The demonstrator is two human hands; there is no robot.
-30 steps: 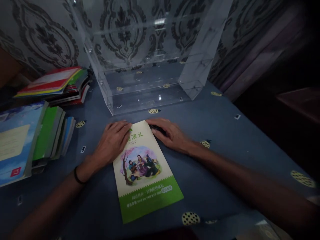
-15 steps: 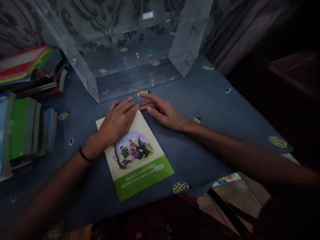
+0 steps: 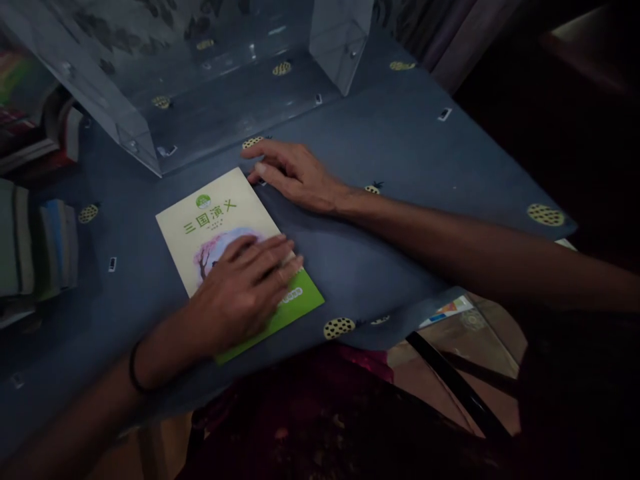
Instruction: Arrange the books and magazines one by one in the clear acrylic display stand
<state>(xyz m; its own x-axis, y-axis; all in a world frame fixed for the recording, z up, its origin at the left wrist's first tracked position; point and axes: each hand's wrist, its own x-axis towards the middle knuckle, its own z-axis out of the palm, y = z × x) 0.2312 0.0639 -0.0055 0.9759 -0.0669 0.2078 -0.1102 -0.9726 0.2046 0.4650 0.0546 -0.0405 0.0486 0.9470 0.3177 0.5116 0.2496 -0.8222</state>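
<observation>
Blue pineapple-print desk beneath left hand and right hand. Transparent rack beyond both hands. Books piled well left of the left hand. Cream-and-green book flat on the desk, partly covered by the left hand, top corner just beside the right hand; contact there unclear. Left hand: palm down across lower cover, fingers slightly spread. Right hand: half open, fingers loosely bent. Black band around left wrist.

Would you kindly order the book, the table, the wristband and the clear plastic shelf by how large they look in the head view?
1. Table
2. Clear plastic shelf
3. Book
4. Wristband
</observation>
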